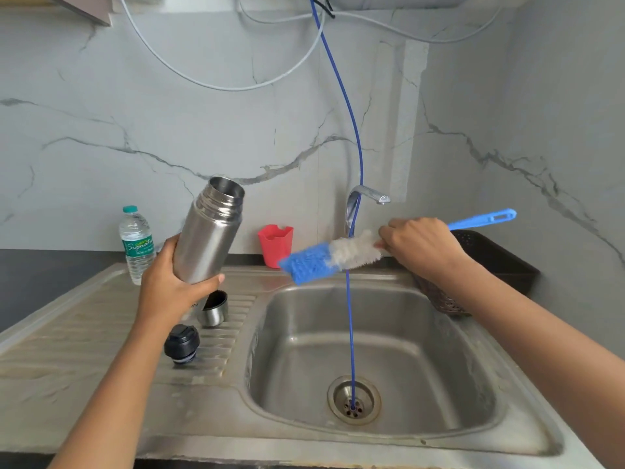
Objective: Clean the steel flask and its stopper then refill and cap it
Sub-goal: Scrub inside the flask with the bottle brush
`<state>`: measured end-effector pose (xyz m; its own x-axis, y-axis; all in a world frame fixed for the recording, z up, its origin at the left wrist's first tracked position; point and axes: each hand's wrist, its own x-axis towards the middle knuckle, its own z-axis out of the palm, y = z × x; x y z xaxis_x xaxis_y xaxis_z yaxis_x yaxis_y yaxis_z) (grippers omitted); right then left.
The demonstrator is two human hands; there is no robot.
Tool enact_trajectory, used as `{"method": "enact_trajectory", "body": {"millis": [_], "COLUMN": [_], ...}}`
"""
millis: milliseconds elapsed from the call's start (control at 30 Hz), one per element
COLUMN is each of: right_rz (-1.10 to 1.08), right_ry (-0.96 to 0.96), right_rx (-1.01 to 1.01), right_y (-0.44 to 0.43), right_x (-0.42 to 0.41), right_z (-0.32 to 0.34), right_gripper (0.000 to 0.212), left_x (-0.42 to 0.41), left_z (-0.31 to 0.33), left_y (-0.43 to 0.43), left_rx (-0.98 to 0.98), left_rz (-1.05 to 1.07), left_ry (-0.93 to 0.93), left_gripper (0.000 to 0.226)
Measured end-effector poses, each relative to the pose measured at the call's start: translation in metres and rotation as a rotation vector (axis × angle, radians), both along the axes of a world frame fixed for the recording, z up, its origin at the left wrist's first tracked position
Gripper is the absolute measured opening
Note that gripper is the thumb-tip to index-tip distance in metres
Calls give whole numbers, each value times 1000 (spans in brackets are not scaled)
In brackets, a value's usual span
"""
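My left hand [169,282] grips the lower body of the steel flask [209,231], which is uncapped and tilted with its open mouth up and to the right, above the drainboard. My right hand [422,245] holds a bottle brush [331,257] by its blue handle; the blue and white bristle head points left toward the flask, over the sink's back edge. The black stopper [182,345] lies on the drainboard. The steel cup lid [213,308] stands just behind it, open side up.
A stainless sink basin [422,350] with a drain lies below the brush. A thin blue tube [350,316] hangs down into the drain, past a wall tap [368,194]. A plastic water bottle [137,245], a red holder [275,245] and a dark basket [490,265] stand behind.
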<state>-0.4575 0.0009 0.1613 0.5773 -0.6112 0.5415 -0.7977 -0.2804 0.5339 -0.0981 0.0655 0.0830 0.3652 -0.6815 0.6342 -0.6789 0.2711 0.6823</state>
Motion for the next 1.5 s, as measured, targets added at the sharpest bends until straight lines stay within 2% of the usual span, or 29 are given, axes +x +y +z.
{"method": "enact_trajectory", "body": {"millis": [67, 200, 333, 433, 533, 633, 733, 867, 1033, 1233, 1300, 1367, 1500], "right_rz": [-29, -68, -132, -151, -145, -158, -190, -197, -227, -257, -277, -282, -267], "right_ry": [15, 31, 98, 105, 143, 208, 284, 336, 370, 364, 355, 340, 301], "right_rx": [70, 192, 390, 401, 300, 217, 172, 143, 201, 324, 357, 353, 307], "right_y": [-5, -31, -73, -96, -113, -123, -130, -133, -139, -146, -149, -150, -147], "right_x": [15, 56, 94, 111, 122, 129, 139, 153, 166, 175, 176, 176, 171], "right_z": [16, 56, 71, 72, 72, 72, 71, 70, 70, 74, 75, 77, 87], "right_gripper": [11, 28, 30, 20, 13, 21, 19, 29, 29, 15, 20, 25, 21], "left_x": [0, 5, 14, 14, 13, 12, 11, 7, 4, -1, -2, -1, -3], "left_z": [3, 4, 7, 13, 18, 18, 14, 2, -8, -12, -12, -13, -13], "left_y": [2, 1, -8, -16, -24, -32, -38, -43, -49, -50, -50, -50, -48], "left_rx": [-12, -28, -48, -88, -110, -88, -69, -33, 6, 19, 21, 18, 6], "left_rz": [-17, -59, -123, -180, -231, -266, -287, -320, -358, -411, -424, -432, -455], "left_ry": [98, 306, 514, 587, 613, 624, 658, 693, 684, 689, 700, 708, 743], "left_gripper": [78, 73, 71, 66, 66, 76, 81, 75, 82, 82, 80, 80, 83]}}
